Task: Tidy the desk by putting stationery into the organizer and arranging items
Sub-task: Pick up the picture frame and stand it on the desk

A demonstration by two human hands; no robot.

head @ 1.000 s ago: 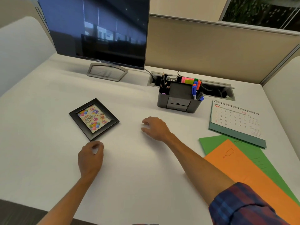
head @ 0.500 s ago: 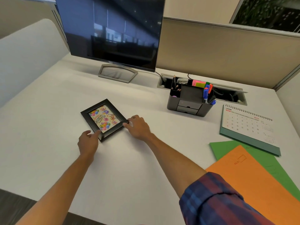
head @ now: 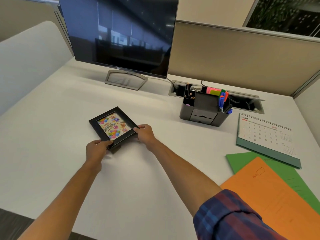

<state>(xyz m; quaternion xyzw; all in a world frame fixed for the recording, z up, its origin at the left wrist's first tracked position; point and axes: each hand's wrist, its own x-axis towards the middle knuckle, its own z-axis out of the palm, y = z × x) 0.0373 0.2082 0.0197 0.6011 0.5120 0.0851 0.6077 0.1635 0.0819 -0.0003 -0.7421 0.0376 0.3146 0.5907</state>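
The picture frame (head: 113, 127) is gripped at its near edge by both hands: the left hand (head: 96, 150) is curled round the near-left corner, the right hand (head: 145, 135) round the near-right corner. The near edge appears lifted off the surface (head: 52, 135); whether the far edge rests on it cannot be told. The step in hand is judged to be standing or repositioning the frame.

For sound execution, both corner grips should be kept even so that the frame is not twisted, and the glass face should be left untouched. If a rear stand is fitted, which is not visible, it should be opened before release.

Open room is noted to the left of the frame and behind it, toward the monitor (head: 119, 37). The organizer (head: 205, 110), already stocked with pens and notes, stands well apart to the right. A calendar (head: 265, 134) and the green (head: 242, 160) and orange (head: 270, 196) folders lie further right. The near surface edge lies well behind the hands.
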